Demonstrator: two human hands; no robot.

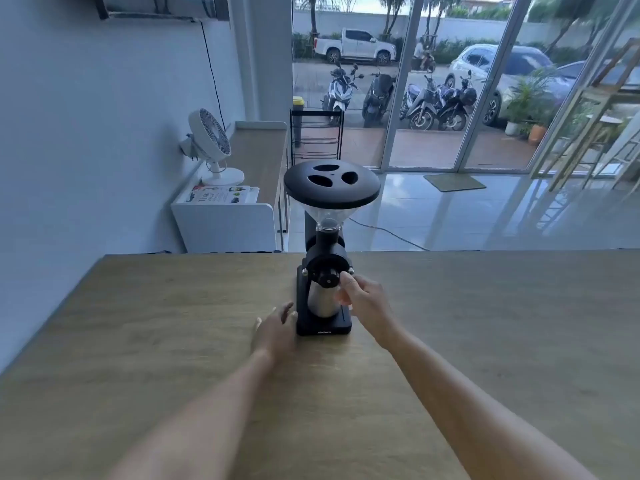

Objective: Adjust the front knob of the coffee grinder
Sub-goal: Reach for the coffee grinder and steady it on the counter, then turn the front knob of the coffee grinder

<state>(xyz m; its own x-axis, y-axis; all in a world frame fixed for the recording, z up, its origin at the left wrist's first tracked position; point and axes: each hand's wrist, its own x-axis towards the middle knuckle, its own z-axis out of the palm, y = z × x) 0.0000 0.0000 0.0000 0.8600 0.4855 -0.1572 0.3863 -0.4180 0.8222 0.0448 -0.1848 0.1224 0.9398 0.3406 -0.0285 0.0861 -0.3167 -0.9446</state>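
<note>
A black coffee grinder [323,325] stands on the wooden table [173,341], topped by a clear funnel hopper with a wide black lid [331,184]. Its round black front knob [328,279] faces me, above a metal cup [320,299] on the base. My right hand [363,296] is at the knob's right side, thumb and fingertips touching its edge. My left hand [275,329] lies flat and open against the left side of the grinder's base.
A white fan [211,147] stands on a low white cabinet [225,223] at the back left, with a printed paper on it. A cable [388,232] runs over the tiled floor behind the table. Glass doors [433,98] show parked motorbikes and cars outside.
</note>
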